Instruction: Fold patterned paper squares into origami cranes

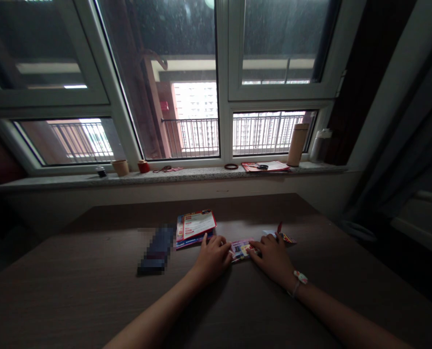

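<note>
A small, colourful printed paper [242, 248] lies on the dark wooden table between my hands. My left hand [213, 258] grips its left edge, palm down, with the fingers bent. From the other side my right hand [275, 259] holds the right edge, thumb and fingertips on the print; a bracelet with a pale charm is on that wrist. Beyond the right fingers, partly covered by them, are another printed piece [288, 238] and something thin and red [280, 227]. A stack of printed leaflets [196, 227] rests just past my left hand.
A dark, pixelated object [156, 249] lies left of the leaflets. Along the stone windowsill [201, 175] stand a paper cup [120, 167], a red spool-like item [143, 166], a tan flask [297, 144] and a pale bottle [321, 145]. Scissors [262, 166] lie there on papers.
</note>
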The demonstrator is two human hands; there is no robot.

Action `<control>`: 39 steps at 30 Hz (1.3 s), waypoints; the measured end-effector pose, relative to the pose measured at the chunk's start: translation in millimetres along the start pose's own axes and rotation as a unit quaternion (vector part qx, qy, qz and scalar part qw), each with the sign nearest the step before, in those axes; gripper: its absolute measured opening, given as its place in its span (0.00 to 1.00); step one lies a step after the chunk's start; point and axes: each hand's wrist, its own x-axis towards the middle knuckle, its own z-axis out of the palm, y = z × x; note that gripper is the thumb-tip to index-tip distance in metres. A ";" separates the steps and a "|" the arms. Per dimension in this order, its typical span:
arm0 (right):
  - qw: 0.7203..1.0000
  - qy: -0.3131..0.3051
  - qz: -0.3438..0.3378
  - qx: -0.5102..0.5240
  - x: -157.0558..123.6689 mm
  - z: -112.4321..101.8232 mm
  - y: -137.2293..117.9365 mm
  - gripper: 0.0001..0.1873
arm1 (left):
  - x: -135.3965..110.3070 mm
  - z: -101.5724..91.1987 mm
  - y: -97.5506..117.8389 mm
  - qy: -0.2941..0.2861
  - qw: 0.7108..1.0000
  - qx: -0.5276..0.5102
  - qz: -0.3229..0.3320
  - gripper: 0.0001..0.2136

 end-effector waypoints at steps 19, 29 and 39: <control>0.999 -0.029 -0.001 -0.022 1.4 -3.1 -1.3 0.17 | -18.0 4.4 -1.4 0.046 0.995 0.054 -0.071 0.18; 0.999 -0.037 -0.008 -0.021 0.6 -3.5 0.1 0.25 | -17.3 2.4 2.5 0.012 0.994 0.041 -0.101 0.19; 0.999 -0.034 -0.001 -0.014 1.4 -2.4 0.0 0.28 | -11.8 2.6 6.2 0.017 0.992 0.024 -0.122 0.18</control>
